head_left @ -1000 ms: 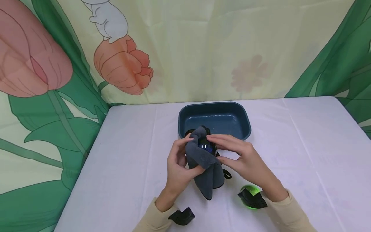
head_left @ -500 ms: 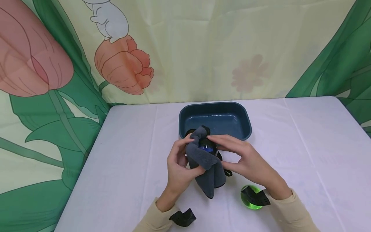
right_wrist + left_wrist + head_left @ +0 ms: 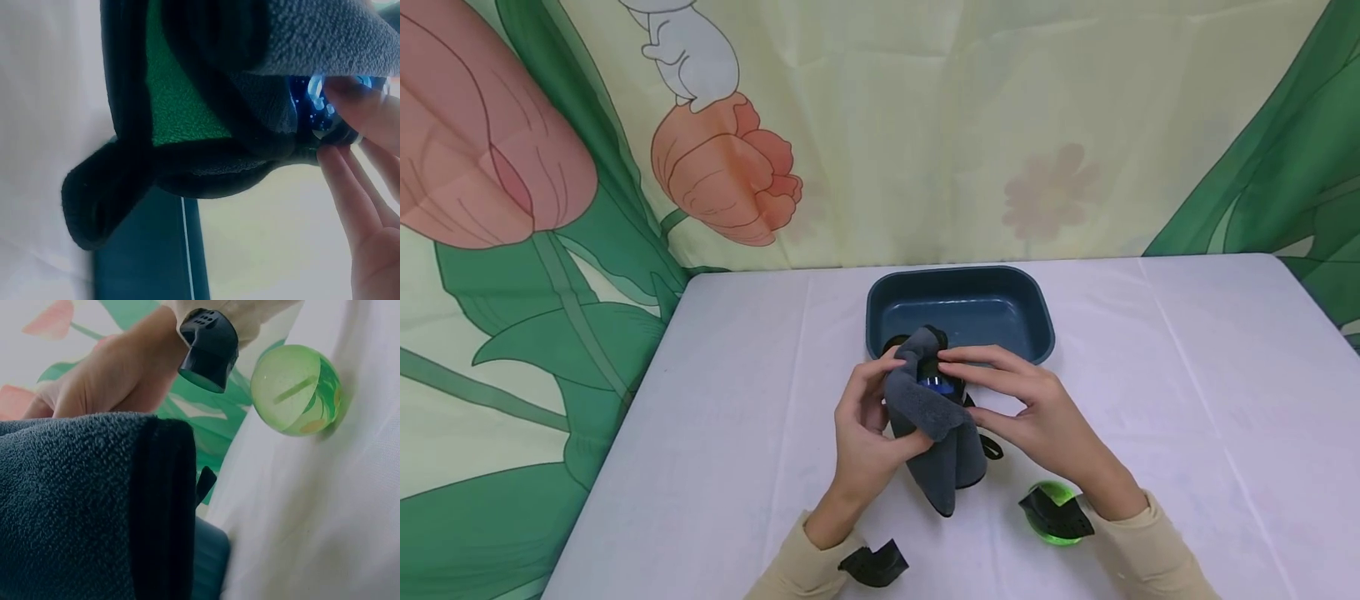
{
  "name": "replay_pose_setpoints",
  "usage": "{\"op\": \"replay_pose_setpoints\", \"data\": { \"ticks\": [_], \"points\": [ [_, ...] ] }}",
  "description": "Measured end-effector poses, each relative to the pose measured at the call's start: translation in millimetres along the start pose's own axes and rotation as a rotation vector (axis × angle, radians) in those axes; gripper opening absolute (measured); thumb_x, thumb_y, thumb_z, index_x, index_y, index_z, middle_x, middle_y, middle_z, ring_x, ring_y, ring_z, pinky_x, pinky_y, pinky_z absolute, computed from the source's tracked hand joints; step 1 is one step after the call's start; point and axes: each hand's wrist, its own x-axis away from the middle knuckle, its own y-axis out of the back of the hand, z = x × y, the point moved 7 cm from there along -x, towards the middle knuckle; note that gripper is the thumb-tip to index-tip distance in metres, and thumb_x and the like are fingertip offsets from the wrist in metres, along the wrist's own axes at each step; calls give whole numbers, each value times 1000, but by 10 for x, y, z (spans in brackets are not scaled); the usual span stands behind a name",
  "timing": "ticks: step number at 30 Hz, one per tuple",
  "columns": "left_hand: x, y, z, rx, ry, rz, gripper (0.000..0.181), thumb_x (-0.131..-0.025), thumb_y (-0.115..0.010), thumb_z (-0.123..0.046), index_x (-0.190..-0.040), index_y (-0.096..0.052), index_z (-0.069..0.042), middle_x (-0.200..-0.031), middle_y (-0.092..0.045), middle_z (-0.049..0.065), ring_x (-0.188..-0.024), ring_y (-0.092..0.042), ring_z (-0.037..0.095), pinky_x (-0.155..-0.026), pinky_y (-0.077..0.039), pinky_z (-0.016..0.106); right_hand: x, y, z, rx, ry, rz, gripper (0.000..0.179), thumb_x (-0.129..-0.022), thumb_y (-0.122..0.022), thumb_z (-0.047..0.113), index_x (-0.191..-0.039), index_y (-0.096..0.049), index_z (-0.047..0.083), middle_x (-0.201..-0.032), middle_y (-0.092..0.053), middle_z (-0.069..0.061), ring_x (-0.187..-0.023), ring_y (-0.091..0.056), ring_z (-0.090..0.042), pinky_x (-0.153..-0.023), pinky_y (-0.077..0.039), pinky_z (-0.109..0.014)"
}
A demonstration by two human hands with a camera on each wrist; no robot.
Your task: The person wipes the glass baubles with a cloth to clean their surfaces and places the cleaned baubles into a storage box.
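A grey-blue towel (image 3: 925, 408) with dark edging is folded around a shiny dark blue ball (image 3: 938, 382) in front of the tray. My left hand (image 3: 868, 425) grips the towel from the left, thumb on the near fold. From the right, my right hand (image 3: 1026, 396) pinches the ball with fingertips and thumb. The right wrist view shows light blue marks on the ball (image 3: 312, 106) and a green patch (image 3: 187, 106) on the towel's underside. Much of the ball is hidden by cloth and fingers. A black loop (image 3: 991, 447) hangs at the towel's right side.
A dark blue rectangular tray (image 3: 958, 279) stands behind the hands, its near-left part covered by the towel. Near the right wrist, a clear green ball (image 3: 294, 390) lies on the white cloth-covered table (image 3: 737, 417). A printed curtain (image 3: 910, 125) hangs behind.
My right hand's fingers and thumb shift slightly on the ball, and the ball turns a little within the towel. The left hand keeps its grip nearly unmoved.
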Motion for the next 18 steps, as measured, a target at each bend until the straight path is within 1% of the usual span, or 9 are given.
{"op": "replay_pose_setpoints", "data": {
  "ticks": [7, 11, 15, 18],
  "points": [
    [23, -5, 14, -14, 9, 9, 62, -74, -75, 13, -129, -47, 10, -141, -46, 26, -128, -55, 28, -101, -50, 36, 14, 0, 1, -15, -13, 7, 64, -70, -80, -16, -129, -65, 6, -134, -61, -6, -128, -55, -11, -99, -48, -18],
    [29, -13, 21, -20, 17, 13, 63, -75, -76, 11, -131, -46, 9, -141, -47, 25, -128, -55, 26, -101, -51, 34, 8, 12, 1, -49, -19, -5, 64, -71, -79, -17, -130, -64, 5, -132, -61, -10, -123, -58, -10, -96, -51, -20],
    [27, -36, 17, -12, 15, 30, 63, -77, -77, 8, -132, -45, 9, -141, -46, 24, -128, -55, 25, -102, -50, 34, 16, 29, -45, -124, -67, -6, 62, -73, -77, -16, -131, -62, 3, -129, -61, -14, -118, -60, -8, -92, -55, -24],
    [22, -50, 13, -6, 8, 37, 64, -77, -77, 8, -132, -45, 8, -141, -46, 24, -127, -55, 25, -102, -50, 35, 32, 32, -86, -155, -105, 6, 61, -76, -77, -14, -132, -60, 2, -129, -60, -15, -116, -61, -7, -90, -56, -26]
  ]
}}
